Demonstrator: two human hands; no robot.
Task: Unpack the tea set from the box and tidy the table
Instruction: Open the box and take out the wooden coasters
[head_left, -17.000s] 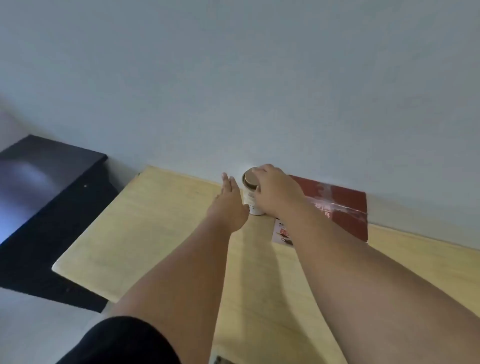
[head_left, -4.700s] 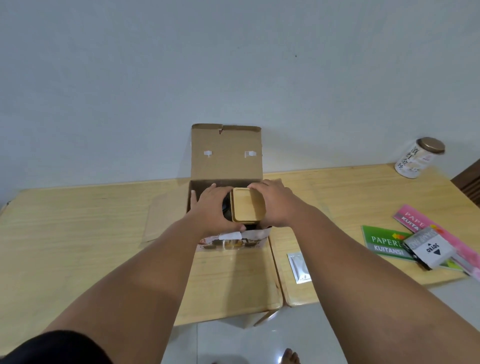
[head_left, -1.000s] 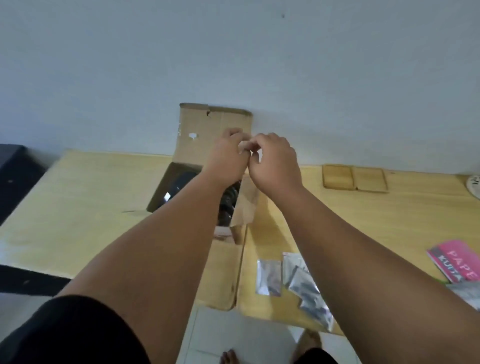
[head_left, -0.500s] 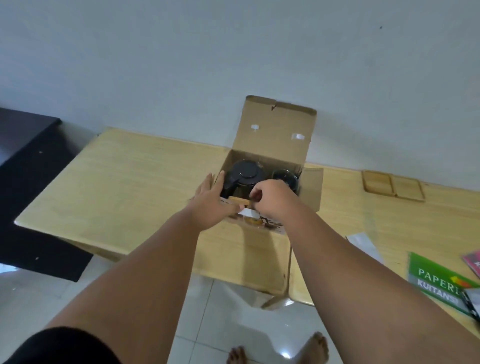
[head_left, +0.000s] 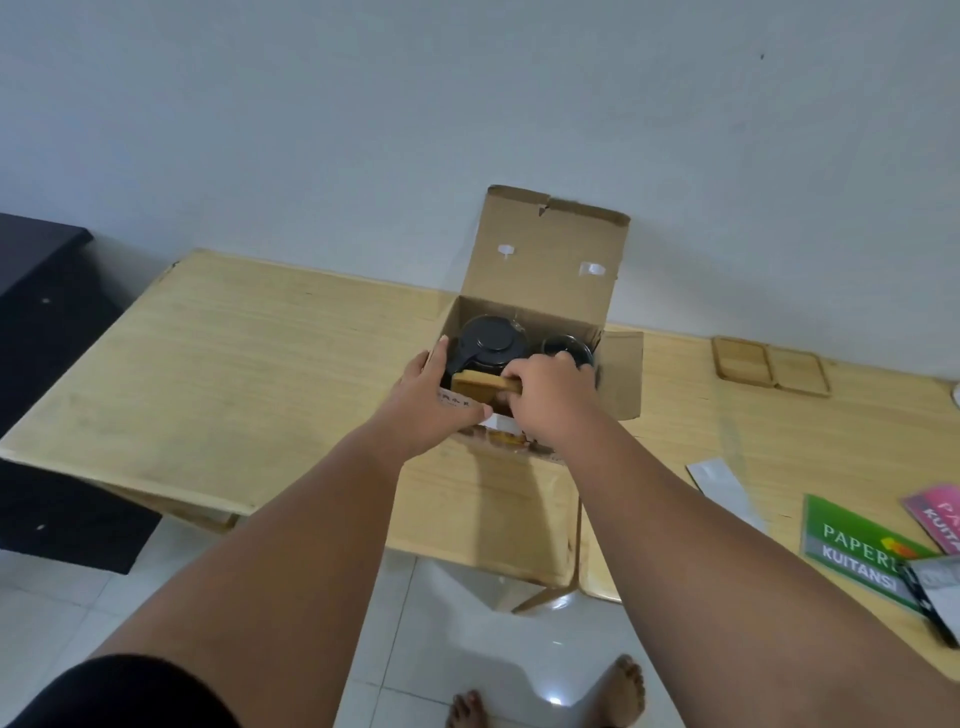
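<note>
An open cardboard box (head_left: 545, 260) stands on the wooden table (head_left: 249, 364), its lid flap upright against the wall. Inside sit a black-lidded teapot (head_left: 491, 338) and a dark cup (head_left: 566, 347). My right hand (head_left: 550, 400) grips a small wooden coaster (head_left: 475, 385) at the box's front opening. My left hand (head_left: 434, 400) holds the front left edge of the box, thumb on the front panel. Two wooden coasters (head_left: 769, 366) lie side by side at the back right of the table.
A silver sachet (head_left: 719, 480) lies right of the box. A green receipt book (head_left: 862, 551), a pink one (head_left: 940, 514) and a grey packet (head_left: 940, 582) lie at the right edge. A black cabinet (head_left: 47, 374) stands left. A gap splits two tabletops; my feet show below.
The view has shifted slightly; my right hand has closed more firmly on the wooden coaster and lifted it a little at the box's front. My left hand stays on the box edge.
</note>
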